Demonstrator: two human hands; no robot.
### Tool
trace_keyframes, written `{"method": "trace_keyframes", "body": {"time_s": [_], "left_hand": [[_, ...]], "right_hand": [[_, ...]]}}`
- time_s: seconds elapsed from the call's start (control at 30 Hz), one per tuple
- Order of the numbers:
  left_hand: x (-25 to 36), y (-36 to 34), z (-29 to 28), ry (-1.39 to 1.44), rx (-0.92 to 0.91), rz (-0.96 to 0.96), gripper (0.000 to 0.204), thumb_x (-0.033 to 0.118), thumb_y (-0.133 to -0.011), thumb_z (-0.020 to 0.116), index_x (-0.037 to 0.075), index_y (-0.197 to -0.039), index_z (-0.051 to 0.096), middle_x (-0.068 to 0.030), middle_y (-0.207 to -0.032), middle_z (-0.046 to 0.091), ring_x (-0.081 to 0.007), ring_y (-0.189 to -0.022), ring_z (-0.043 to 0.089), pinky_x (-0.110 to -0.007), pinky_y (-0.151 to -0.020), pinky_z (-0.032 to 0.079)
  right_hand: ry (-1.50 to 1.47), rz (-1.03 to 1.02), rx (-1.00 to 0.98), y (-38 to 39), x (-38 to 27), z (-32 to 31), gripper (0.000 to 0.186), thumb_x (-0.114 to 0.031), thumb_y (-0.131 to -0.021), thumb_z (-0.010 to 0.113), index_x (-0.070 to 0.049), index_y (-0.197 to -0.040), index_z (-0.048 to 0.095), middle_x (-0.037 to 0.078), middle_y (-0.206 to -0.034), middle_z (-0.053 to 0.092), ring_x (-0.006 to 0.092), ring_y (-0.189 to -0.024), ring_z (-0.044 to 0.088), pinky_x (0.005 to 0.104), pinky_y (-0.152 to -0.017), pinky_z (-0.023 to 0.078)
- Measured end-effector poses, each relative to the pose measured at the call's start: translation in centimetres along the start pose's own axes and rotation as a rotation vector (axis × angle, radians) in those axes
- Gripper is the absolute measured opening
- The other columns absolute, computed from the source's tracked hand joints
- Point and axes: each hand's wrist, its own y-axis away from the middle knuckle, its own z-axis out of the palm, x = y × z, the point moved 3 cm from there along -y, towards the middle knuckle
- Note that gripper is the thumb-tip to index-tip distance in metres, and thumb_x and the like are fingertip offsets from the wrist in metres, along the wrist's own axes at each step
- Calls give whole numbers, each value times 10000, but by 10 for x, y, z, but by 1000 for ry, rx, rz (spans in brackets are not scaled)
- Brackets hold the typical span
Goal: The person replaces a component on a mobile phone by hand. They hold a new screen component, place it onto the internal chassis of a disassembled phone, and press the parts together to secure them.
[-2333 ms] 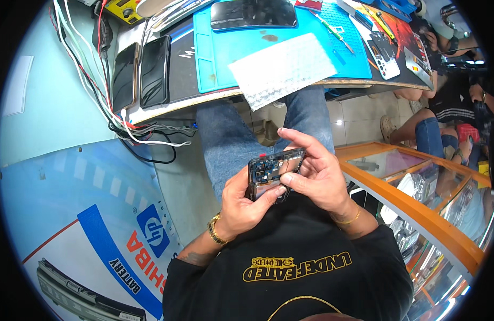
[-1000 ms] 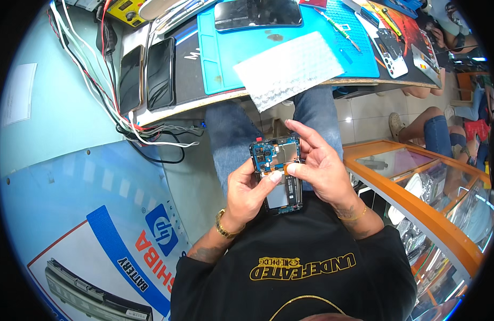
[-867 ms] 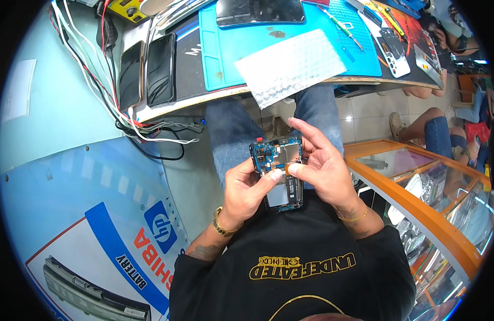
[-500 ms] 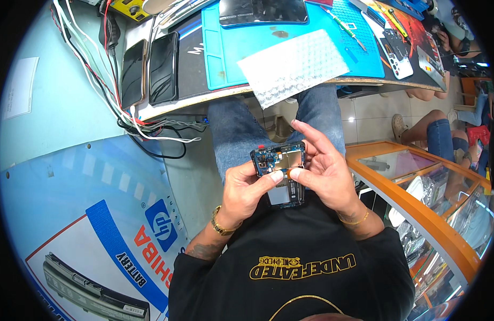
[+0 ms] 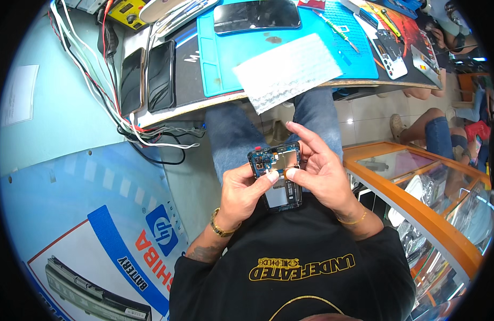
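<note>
An opened smartphone [image 5: 279, 187], its back off, sits between my two hands above my lap. Its circuit board, camera and battery are exposed, and a small red piece shows at its top edge. My left hand [image 5: 241, 190] is closed around the phone's left side, with the thumb pressed on the middle of the board. My right hand [image 5: 319, 171] grips the right side, thumb tip beside the left thumb near a small orange flex cable. The right index finger is stretched out past the phone's top. The fingers beneath the phone are hidden.
Ahead, a bench bears a blue repair mat [image 5: 215, 75], a sheet of bubble wrap [image 5: 287, 72] over its front edge and a dark phone [image 5: 256, 16]. Two more phones [image 5: 161, 75] lie left, near hanging cables [image 5: 110, 101]. A wood-framed glass display case [image 5: 413, 182] stands right.
The view has shifted slightly, so the bench appears a little lower and further left. My hands keep nearly the same grip on the phone, thumbs still on its middle.
</note>
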Motion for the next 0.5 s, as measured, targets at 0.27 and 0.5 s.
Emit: {"method": "trace_keyframes", "body": {"time_s": [0.27, 0.5], "left_hand": [[7, -9, 15, 26, -62, 31, 372, 2, -903, 678, -32, -1265, 597, -60, -1153, 660, -122, -1066, 599, -297, -955, 478], [21, -24, 14, -93, -19, 93, 305, -32, -890, 673, -27, -1183, 587, -68, -1107, 663, -116, -1019, 613, -286, -917, 499]], "right_hand": [[-81, -46, 9, -8, 7, -15, 570, 53, -904, 623, 2, -1436, 424, 66, -1149, 613, 89, -1008, 588, 258, -899, 506], [-41, -226, 106, -28, -10, -17, 604, 11, -896, 661, -2, -1448, 416, 26, -1046, 596, 90, -945, 570, 258, -842, 495]]}}
